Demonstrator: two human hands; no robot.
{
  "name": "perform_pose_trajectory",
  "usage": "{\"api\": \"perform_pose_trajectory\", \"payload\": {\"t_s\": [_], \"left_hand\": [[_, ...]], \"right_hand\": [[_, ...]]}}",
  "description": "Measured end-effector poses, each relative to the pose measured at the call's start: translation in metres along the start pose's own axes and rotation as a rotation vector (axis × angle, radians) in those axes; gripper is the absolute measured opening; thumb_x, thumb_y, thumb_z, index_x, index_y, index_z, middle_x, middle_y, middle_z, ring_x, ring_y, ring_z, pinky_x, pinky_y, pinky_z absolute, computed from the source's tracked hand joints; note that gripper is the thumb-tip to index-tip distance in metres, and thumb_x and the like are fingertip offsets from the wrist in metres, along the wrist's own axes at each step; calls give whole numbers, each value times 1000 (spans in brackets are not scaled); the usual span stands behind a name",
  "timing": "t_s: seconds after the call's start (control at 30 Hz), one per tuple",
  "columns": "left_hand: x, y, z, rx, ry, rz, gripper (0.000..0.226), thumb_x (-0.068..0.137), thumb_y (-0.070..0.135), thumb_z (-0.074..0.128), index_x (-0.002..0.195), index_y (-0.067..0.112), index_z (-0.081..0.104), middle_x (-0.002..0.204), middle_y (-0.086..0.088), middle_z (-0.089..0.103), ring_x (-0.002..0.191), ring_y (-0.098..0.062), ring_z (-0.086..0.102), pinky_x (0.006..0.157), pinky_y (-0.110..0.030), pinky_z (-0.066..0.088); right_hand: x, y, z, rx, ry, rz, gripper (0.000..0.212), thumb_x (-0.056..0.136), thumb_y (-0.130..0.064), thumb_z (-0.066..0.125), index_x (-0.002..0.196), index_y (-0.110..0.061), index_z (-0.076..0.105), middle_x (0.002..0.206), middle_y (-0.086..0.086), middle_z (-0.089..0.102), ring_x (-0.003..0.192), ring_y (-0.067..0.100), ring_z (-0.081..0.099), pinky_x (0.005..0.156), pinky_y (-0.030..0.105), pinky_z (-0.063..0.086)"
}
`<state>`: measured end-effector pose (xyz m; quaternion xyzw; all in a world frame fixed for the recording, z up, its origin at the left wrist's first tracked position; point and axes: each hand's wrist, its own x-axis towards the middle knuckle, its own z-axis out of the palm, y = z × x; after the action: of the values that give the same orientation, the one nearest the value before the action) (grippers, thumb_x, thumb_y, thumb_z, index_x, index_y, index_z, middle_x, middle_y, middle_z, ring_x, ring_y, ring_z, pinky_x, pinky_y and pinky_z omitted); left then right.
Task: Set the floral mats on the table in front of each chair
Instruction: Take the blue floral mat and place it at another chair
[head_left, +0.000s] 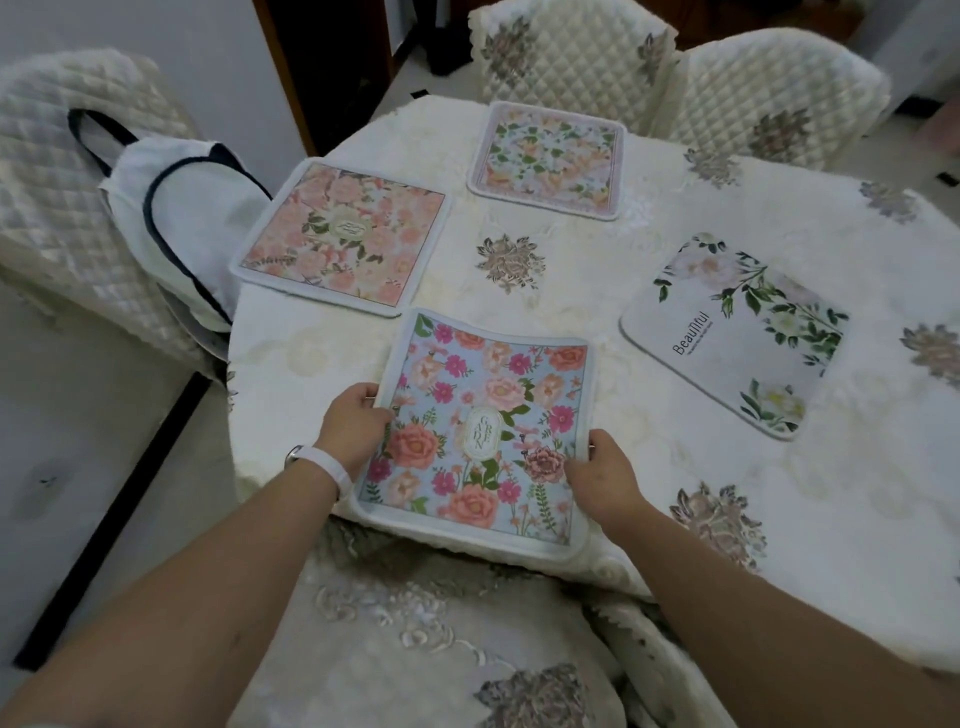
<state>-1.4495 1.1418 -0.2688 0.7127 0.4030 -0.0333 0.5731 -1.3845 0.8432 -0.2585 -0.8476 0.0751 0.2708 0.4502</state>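
- Head view: left hand (353, 426) and right hand (602, 475) each pinch a side edge of the blue floral mat (478, 431), which sits at the near edge of the table (649, 499), its far edge curling up.
- Step in hand, by judgement: placing the fourth mat. The pink mat (343, 236), the small mat (545, 161) and the white mat (737, 332) already lie flat.
- Next move calls for flattening the mat, squaring it to the near chair (441, 649), then letting go.
- Hidden: fingertips under the mat; the table's right side is cut off, so further places cannot be judged.
- A white bag (176, 218) rests on the left chair (62, 156).
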Motion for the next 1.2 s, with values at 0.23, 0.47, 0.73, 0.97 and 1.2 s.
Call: {"api": "perform_pose_trajectory", "payload": {"t_s": [0.23, 0.47, 0.73, 0.97, 1.2], "left_hand": [[2, -1, 4, 46, -35, 39, 20, 88, 9, 59, 99, 25, 62, 102, 1, 71, 91, -22, 69, 82, -45, 59], [-10, -15, -13, 380, -47, 301, 50, 86, 17, 67, 132, 23, 51, 119, 11, 60, 114, -18, 56, 87, -29, 49], [-19, -57, -45, 897, -306, 420, 110, 64, 66, 75, 151, 21, 27, 158, -2, 32, 145, -22, 28, 117, -41, 28], [-21, -62, -41, 1040, -341, 512, 128, 50, 92, 57, 153, 25, 23, 162, -5, 21, 149, -24, 18, 119, -41, 19], [-22, -56, -37, 1008, -351, 512, 121, 52, 83, 65, 152, 26, 25, 161, -7, 22, 145, -25, 24, 118, -42, 26]], "right_hand": [[5, 11, 1, -31, 59, 21, 14, 91, -17, 55, 100, -27, 53, 89, -9, 64, 77, 10, 64, 53, 22, 47], [-5, 31, -1, -253, 97, -92, 45, 85, -20, 63, 126, -23, 45, 97, -12, 58, 83, 7, 61, 64, 25, 49], [-18, 59, 1, -754, 1, -309, 84, 78, -58, 62, 147, -19, 35, 149, 10, 35, 136, 27, 33, 110, 39, 33], [-25, 77, 8, -884, -105, -277, 121, 56, -89, 51, 152, -33, 4, 164, 9, -5, 150, 24, -5, 119, 41, 7], [-28, 78, 7, -932, -125, -319, 117, 64, -78, 59, 152, -34, -5, 163, 12, -16, 150, 28, -12, 120, 42, 2]]}}
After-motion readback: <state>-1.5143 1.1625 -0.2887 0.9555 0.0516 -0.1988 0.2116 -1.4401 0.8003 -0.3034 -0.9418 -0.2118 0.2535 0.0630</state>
